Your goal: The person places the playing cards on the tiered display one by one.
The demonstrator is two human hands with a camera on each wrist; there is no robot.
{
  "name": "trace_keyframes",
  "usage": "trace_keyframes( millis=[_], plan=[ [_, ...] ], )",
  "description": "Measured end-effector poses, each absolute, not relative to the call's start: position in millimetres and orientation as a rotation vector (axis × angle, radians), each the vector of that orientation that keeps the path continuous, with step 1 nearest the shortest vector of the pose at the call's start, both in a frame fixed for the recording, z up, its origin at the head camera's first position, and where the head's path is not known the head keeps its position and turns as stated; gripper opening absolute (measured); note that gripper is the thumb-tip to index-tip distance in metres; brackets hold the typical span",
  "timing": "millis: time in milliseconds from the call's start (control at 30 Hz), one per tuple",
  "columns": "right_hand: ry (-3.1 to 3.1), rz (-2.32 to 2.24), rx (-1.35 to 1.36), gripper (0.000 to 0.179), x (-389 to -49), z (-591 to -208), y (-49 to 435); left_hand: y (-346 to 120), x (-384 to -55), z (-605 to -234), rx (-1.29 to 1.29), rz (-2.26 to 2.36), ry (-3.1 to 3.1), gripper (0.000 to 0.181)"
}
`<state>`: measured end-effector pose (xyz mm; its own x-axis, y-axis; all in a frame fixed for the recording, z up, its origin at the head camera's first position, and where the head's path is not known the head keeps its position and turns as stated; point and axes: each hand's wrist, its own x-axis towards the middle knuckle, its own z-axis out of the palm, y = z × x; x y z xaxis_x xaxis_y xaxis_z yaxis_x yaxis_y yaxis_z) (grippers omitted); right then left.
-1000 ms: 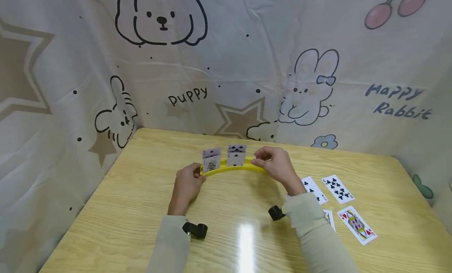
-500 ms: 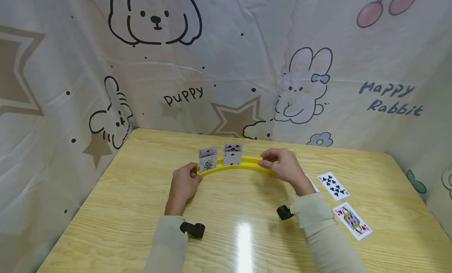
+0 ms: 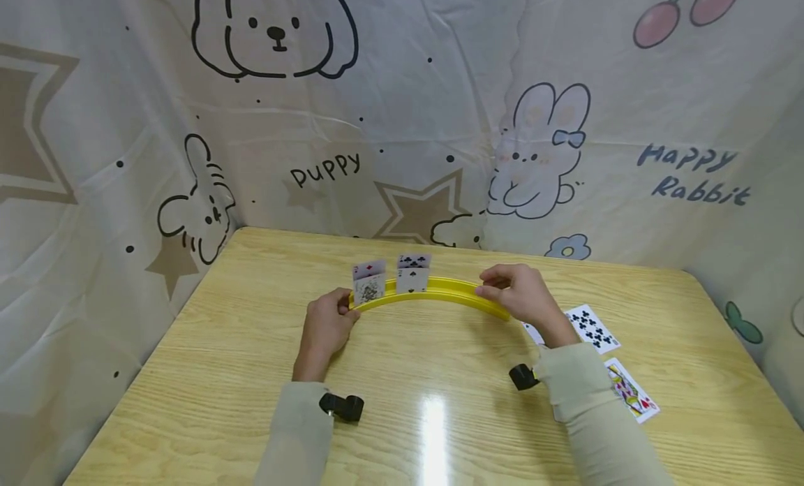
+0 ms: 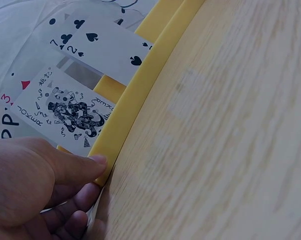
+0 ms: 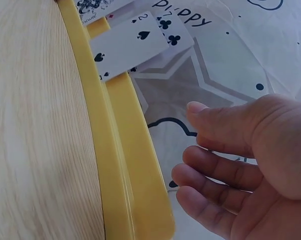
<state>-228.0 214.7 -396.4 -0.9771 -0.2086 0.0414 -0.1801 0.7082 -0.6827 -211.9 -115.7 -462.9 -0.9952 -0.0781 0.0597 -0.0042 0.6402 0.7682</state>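
Observation:
A curved yellow playing-card holder (image 3: 452, 289) rests on the table, and my left hand (image 3: 324, 332) pinches its left end between thumb and fingers. Two pairs of cards stand in its slots. In the left wrist view a joker (image 4: 70, 112) leans in front of a red 3 of diamonds (image 4: 24, 86). Beside them a 2 of spades (image 4: 108, 50) overlaps a 7 of clubs (image 4: 65, 39). My right hand (image 3: 520, 294) hovers by the holder's right end. The right wrist view shows its fingers (image 5: 210, 172) loosely bent, apart from the holder and holding nothing.
Loose face-up cards lie at the right: a clubs card (image 3: 592, 329), a queen of hearts (image 3: 631, 392) partly behind the right sleeve (image 3: 590, 409), and another card mostly hidden by the right wrist. A printed cloth (image 3: 402, 123) hangs behind the wooden table (image 3: 220, 374).
My right hand has slid rightward along the holder, away from the standing cards, uncovering more of its right end. My left hand keeps its grip. The head view has shifted slightly.

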Motion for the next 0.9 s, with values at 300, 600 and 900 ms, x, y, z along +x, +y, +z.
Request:
trace_keyframes(
  millis=[300,600,900],
  plan=[
    [2.864,-1.084,-0.262,0.035,-228,-394,229,-116,-213,-463,0.092,-1.291,-2.775,0.035],
    [2.925,-1.013,-0.285,0.026,-226,-396,249,-116,-214,-465,0.107,-1.291,-2.782,0.035],
    [2.934,-0.961,-0.271,0.032,-225,-401,264,-116,-213,-463,0.093,-1.299,-2.778,0.035]
  ],
)
